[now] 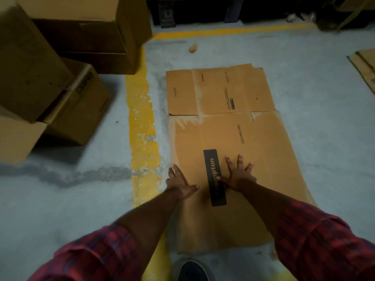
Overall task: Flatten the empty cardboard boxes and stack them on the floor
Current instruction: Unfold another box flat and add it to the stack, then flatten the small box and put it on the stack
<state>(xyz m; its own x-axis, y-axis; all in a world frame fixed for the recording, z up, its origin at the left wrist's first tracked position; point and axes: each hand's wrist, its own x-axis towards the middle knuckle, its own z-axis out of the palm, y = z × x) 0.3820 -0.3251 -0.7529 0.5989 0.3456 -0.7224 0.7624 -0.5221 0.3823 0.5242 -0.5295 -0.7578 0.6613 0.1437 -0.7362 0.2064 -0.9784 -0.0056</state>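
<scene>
A flattened brown cardboard box point(233, 126) lies on the grey floor in the middle of the view, printed with "CEILING FAN" and a black brand strip. My left hand point(179, 182) presses flat on its left edge, fingers spread. My right hand point(238, 175) presses flat on the box just right of the black strip, fingers spread. Both palms are down on the cardboard and neither hand grips anything.
Several upright cardboard boxes point(60, 57) are piled at the left and back left. More flattened cardboard point(365, 65) lies at the right edge. A yellow floor line point(142, 128) runs beside the box. A cardboard scrap point(192, 48) lies behind. My shoe point(192, 270) is at the bottom.
</scene>
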